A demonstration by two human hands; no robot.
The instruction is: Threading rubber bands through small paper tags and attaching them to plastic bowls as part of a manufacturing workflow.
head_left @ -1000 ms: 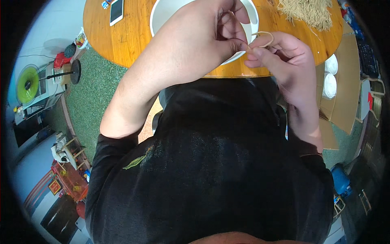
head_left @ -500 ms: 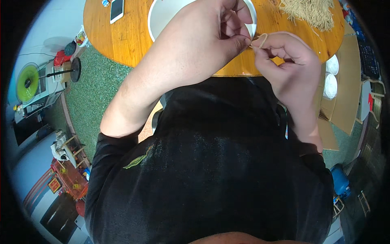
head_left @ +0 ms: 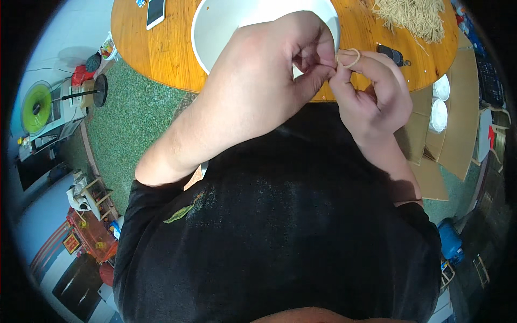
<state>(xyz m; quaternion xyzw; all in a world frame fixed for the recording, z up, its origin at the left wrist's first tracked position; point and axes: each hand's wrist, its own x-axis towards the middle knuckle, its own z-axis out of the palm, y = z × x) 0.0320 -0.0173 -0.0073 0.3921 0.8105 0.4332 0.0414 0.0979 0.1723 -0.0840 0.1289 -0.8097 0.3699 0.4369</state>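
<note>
A short beige strand of yarn point(head_left: 355, 52) makes a small loop by the tip of my right index finger. My right hand point(head_left: 377, 91) is closed, pinching the strand between thumb and index finger. Close against it, my left hand point(head_left: 293, 59) is closed too, its thumb and fingertips meeting at the same strand. The yarn's ends are hidden by the fingers. Both hands are above the near edge of the round wooden table point(head_left: 156, 59). Behind my left hand stands a large white basin point(head_left: 202, 46), partly covered by it.
A heap of beige yarn strands point(head_left: 412, 19) lies at the table's far right. Near my right hand is a small black object with a metal end point(head_left: 390, 55). A white phone point(head_left: 155, 13) rests at left. An open cardboard box point(head_left: 455, 129) with white round items stands right of the table.
My right hand has shifted slightly left and down, uncovering the small black object. My left hand has dropped a little. The yarn loop now sits around the right index fingertip.
</note>
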